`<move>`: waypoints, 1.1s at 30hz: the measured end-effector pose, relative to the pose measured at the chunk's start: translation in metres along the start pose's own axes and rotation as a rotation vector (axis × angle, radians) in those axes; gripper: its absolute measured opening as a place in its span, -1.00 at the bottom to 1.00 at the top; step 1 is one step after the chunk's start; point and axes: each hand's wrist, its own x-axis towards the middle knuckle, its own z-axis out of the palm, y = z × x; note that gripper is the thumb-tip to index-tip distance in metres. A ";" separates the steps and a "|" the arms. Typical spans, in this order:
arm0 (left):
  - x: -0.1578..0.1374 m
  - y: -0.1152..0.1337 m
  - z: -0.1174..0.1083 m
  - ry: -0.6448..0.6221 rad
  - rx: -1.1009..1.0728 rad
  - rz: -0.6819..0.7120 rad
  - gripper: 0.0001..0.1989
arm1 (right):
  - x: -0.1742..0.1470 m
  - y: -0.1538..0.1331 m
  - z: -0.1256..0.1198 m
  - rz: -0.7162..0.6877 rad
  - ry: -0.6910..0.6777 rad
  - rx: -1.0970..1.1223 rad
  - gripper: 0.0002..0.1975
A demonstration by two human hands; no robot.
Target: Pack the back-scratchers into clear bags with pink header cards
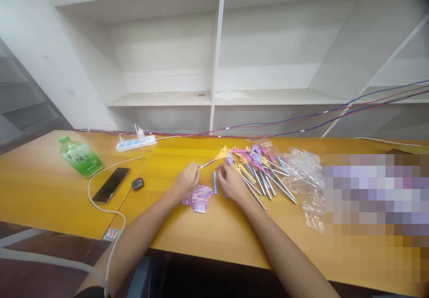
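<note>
My left hand is closed around the near end of a back scratcher with a yellow hand-shaped head and a thin metal rod. The head points to the right, toward the pile. My right hand has its fingers curled together just right of the rod; what they hold, if anything, is hidden. A blue stick-like handle is right beside those fingers. Small purple printed cards lie in a loose heap between my hands. To the right, several back scratchers with yellow, pink, purple and blue heads are piled up.
Crumpled clear plastic bags lie right of the pile. On the left are a green drink bottle, a phone, a small black case and a power strip with a white cable. White shelves stand behind the table.
</note>
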 end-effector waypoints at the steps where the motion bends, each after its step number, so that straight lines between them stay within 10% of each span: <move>1: -0.002 0.003 0.002 0.000 -0.054 0.001 -0.79 | -0.002 -0.003 0.002 -0.031 -0.032 -0.005 -0.81; 18: -0.006 0.005 0.016 0.023 -0.268 -0.116 -0.64 | -0.014 -0.009 0.002 -0.332 -0.357 -0.164 -0.75; 25: -0.004 0.002 0.018 0.005 -0.285 -0.134 -0.68 | 0.005 0.012 -0.060 0.048 -0.085 -0.398 -0.69; 33: -0.005 0.009 0.021 -0.011 -0.287 -0.090 -0.68 | -0.074 0.139 -0.191 0.788 0.190 -0.754 -0.13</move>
